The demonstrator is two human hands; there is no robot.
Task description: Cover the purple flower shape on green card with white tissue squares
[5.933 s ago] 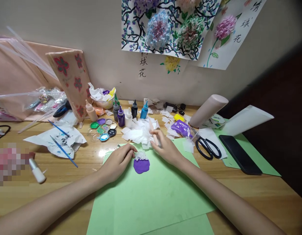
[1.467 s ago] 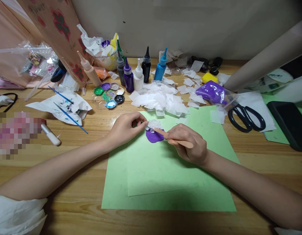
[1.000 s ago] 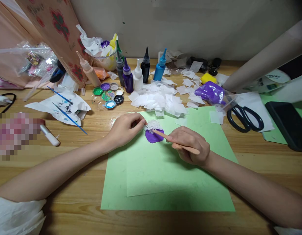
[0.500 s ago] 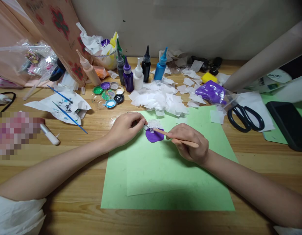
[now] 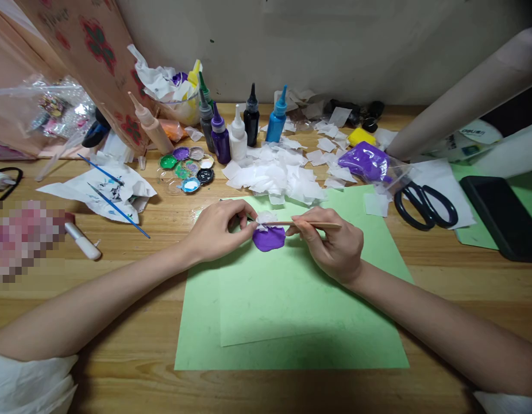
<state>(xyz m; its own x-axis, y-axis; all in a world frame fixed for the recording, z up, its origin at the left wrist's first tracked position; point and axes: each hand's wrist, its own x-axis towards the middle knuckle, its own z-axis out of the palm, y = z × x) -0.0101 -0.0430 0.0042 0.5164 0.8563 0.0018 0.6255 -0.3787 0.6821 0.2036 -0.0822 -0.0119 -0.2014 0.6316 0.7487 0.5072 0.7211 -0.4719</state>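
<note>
R hand was closed round wooden stick, held level, tip at white tissue tuft atop purple clay blob, on green paper, worktop. L hand fingertips pinched the tuft's left edge.

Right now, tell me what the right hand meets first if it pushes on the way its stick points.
The right hand aims its stick leftward. The tip seems to touch the tissue tuft atop the purple clay. Just beyond are the left hand's fingertips.
</note>
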